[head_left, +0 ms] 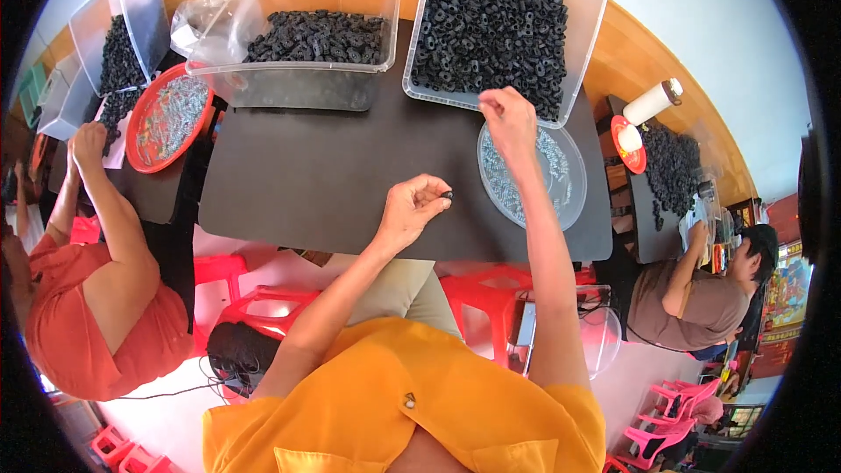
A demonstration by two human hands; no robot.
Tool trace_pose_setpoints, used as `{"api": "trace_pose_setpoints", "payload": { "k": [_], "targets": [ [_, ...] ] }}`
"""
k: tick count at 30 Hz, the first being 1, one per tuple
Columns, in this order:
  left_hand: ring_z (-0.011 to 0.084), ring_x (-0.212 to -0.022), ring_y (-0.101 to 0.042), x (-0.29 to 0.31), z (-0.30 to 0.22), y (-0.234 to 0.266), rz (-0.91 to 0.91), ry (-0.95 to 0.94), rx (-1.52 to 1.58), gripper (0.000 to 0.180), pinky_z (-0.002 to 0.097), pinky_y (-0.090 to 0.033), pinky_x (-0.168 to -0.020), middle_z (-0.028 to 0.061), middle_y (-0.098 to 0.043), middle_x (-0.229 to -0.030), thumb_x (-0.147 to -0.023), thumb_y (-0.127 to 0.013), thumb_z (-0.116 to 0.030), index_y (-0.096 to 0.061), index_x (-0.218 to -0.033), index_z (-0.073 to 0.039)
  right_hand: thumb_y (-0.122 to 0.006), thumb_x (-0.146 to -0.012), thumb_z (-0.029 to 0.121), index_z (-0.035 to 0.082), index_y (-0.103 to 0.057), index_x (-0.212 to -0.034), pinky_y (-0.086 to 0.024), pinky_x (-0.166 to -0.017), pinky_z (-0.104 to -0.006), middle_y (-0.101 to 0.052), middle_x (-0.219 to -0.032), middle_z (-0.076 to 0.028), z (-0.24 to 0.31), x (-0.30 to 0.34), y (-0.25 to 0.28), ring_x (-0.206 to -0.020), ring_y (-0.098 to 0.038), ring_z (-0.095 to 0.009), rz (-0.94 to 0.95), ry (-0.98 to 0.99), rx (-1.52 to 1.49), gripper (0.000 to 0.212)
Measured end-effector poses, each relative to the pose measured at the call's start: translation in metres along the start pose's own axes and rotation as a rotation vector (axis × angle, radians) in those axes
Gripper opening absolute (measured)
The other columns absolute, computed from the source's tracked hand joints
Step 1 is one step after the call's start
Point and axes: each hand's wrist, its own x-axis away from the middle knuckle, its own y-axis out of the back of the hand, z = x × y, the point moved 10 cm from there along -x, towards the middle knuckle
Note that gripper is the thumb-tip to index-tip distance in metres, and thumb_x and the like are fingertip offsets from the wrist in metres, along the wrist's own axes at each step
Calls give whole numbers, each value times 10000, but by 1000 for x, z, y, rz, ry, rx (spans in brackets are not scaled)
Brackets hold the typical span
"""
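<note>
Head view: left hand [410, 208] over the black desk [307, 184], grip pinching a small black ring [447, 196] at the fingertips. Right hand [508, 123] above the clear round dish of screws [561, 177], fingers pressed together; held item, if any, can't tell. Clear bin of black rings [491, 26] just behind.

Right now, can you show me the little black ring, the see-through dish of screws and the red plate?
little black ring [447, 196], head view, its visible edge
see-through dish [574, 201], head view, right rim
red plate [133, 151], head view, left rim

Screw dish [574, 177] btwn bin [589, 9] & table [307, 184] edge
</note>
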Motion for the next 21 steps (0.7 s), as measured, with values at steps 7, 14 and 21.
{"api": "trace_pose_setpoints", "payload": {
  "k": [7, 14, 21],
  "targets": [
    [41, -709, -566, -2, 3, 2, 2, 19, 4, 127, 189, -465, -664, -13, -621, -807, -799, -628, 45, -605, -906, -18, -670, -712, 107, 113, -682, -860, -478, -677, -372, -595, -796, -63, -19, -37, -47, -781, -611, -248, 157, -37, 326, 149],
    [34, -712, -559, -1, 2, 0, 12, 34, -19, 128, 186, -461, -660, -23, -620, -809, -798, -629, 44, -607, -903, -24, -676, -710, 126, 79, -631, -849, -482, -701, -376, -619, -787, -80, -26, -45, -59, -810, -624, -254, 256, -47, 303, 154],
    [25, -705, -557, -1, 3, 0, 14, 37, -45, 132, 180, -454, -658, -28, -623, -796, -789, -641, 37, -610, -903, -24, -667, -718, 129, 55, -615, -803, -486, -692, -383, -652, -758, -108, -30, -43, -61, -759, -636, -267, 260, -120, 317, 124]
  ]
}}
